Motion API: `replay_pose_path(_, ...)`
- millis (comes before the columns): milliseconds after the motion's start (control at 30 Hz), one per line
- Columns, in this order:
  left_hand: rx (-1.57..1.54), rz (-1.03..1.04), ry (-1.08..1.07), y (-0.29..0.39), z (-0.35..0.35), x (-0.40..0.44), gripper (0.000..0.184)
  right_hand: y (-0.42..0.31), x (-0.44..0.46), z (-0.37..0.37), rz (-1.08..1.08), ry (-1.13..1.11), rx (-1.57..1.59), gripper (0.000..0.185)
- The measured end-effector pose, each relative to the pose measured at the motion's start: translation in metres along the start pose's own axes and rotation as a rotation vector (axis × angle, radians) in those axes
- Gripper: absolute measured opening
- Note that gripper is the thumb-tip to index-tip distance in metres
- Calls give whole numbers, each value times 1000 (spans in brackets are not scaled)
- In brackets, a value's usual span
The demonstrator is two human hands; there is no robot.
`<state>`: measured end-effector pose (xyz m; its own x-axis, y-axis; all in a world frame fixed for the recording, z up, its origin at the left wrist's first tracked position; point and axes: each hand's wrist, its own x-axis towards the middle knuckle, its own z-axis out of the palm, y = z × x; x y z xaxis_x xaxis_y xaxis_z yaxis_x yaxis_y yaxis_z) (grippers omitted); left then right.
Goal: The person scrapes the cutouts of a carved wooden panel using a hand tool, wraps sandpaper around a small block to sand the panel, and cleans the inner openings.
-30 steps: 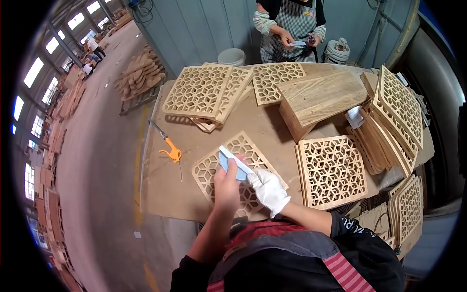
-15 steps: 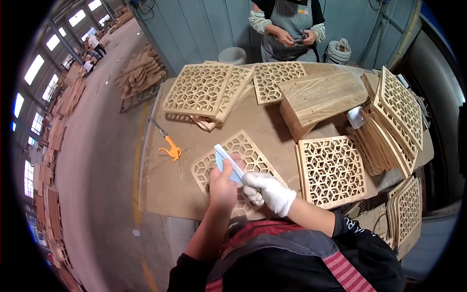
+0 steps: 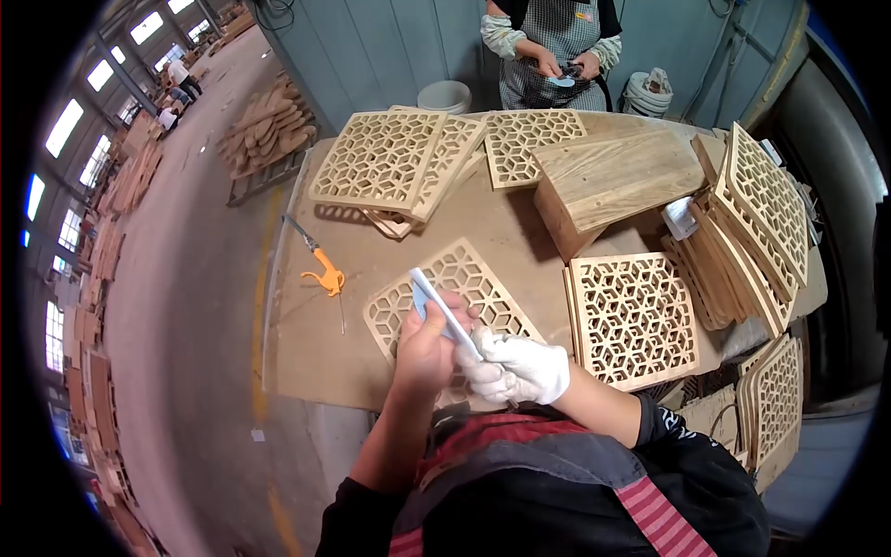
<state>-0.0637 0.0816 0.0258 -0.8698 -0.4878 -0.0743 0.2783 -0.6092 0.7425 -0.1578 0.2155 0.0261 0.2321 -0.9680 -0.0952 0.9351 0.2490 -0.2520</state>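
A folded piece of sandpaper (image 3: 444, 316), white on one face and blue on the other, is held up in front of my body. My bare left hand (image 3: 429, 345) is closed around its middle, thumb on the blue face. At the lower end, the white-gloved right hand (image 3: 513, 369) pinches the same piece, its fingers curled. Beneath both hands lies a wooden lattice panel (image 3: 464, 263) with hexagonal cut-outs, flat on the table and partly covered by my hands.
An orange air blow gun (image 3: 327, 276) lies on the table (image 3: 306, 371) at left. Lattice panels (image 3: 376, 162) are piled behind, with another stack (image 3: 633, 320) at right. A wooden box (image 3: 617, 176) stands at back right. Across the table a person (image 3: 557, 56) handles a small blue piece.
My right hand has shifted its grip along the lower end of the sandpaper, which has turned more edge-on. A blue piece now shows in the other person's hands.
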Motion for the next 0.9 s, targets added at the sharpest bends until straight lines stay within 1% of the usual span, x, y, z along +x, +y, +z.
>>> replay_pose_path(33, -1, 27, -53, -1, -3, 1, 25, 0, 1, -2, -1, 23, -18, 34)
replay_pose_path(133, -51, -14, 75, 0, 1, 1, 26, -3, 3, 2, -12, 123, -98, 36)
replay_pose_path(233, -20, 18, 49, -5, -7, 1, 29, -3, 3, 11, -66, 283, -248, 39)
replay_pose_path(333, 24, -38, 157, -6, -6, -1, 33, 1, 4, 7, -110, 466, -366, 40)
replay_pose_path(467, 133, -30, 181, -1, 3, -3, 37, 9, 8, 10, -240, 592, -428, 40)
replay_pose_path(733, 329, 23, 258, 5, 23, -6, 46, 14, 15, 10, -422, 676, -605, 35)
replay_pose_path(767, 333, 31, 252, 4, 23, -6, 47, 16, 15, 10, -455, 690, -630, 34)
replay_pose_path(900, 302, 59, 216, 3, 25, -7, 49, 18, 16, 9, -475, 766, -674, 32)
